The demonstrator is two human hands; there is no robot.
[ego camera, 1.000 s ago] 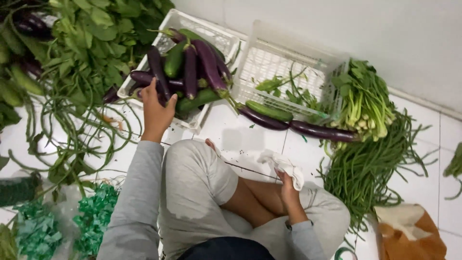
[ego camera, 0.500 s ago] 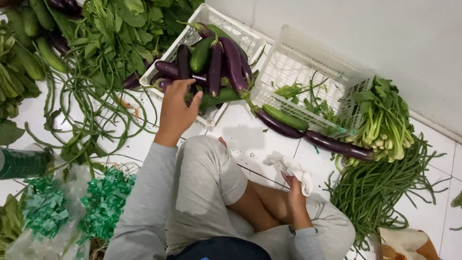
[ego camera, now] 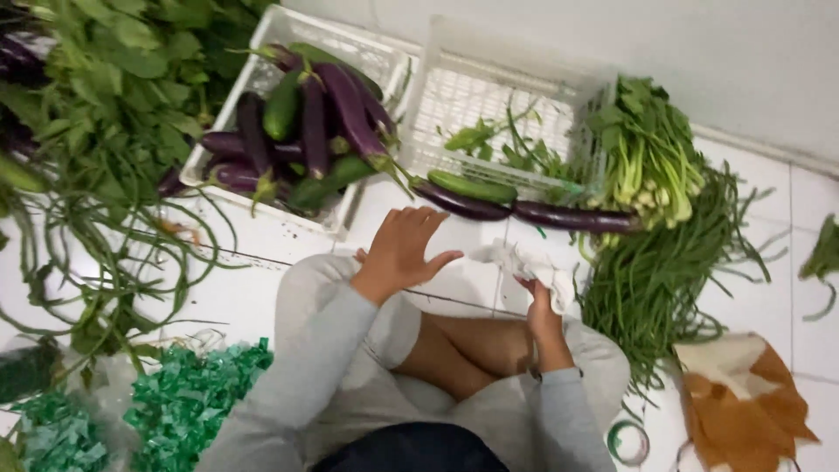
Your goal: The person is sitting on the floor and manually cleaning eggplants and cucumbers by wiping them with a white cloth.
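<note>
Over the person's raised knee, the left hand (ego camera: 404, 249) hovers with its grip spread open, fingers fanned and holding nothing, just short of the crumpled white cloth (ego camera: 523, 262) on the white tiled floor (ego camera: 262, 288). The right hand (ego camera: 542, 310) has its grip pinched closed on that cloth's near edge. Just beyond the cloth lie a green cucumber (ego camera: 472, 186) and two long purple eggplants (ego camera: 572, 216) (end to end, nearly touching). Behind them stands an almost empty white crate (ego camera: 489, 96); left of it, a second crate (ego camera: 341, 218) is piled with eggplants. Long beans (ego camera: 651, 280) sprawl toward the right, under a bunch of leafy greens (ego camera: 647, 149).
</note>
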